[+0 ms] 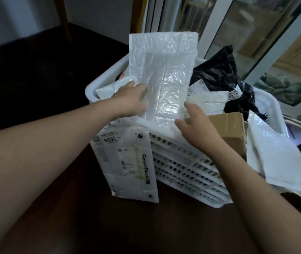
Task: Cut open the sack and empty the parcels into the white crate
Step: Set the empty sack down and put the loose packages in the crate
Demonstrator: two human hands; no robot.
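Both forearms reach in as I clamp my left hand and right hand on a white mailer, steadying it upright over the overfull white crate.

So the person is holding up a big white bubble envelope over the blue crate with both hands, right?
Nearly. The crate is white, not blue, as the head view shows. The rest holds: the left hand and the right hand hold a big white bubble envelope up over it.
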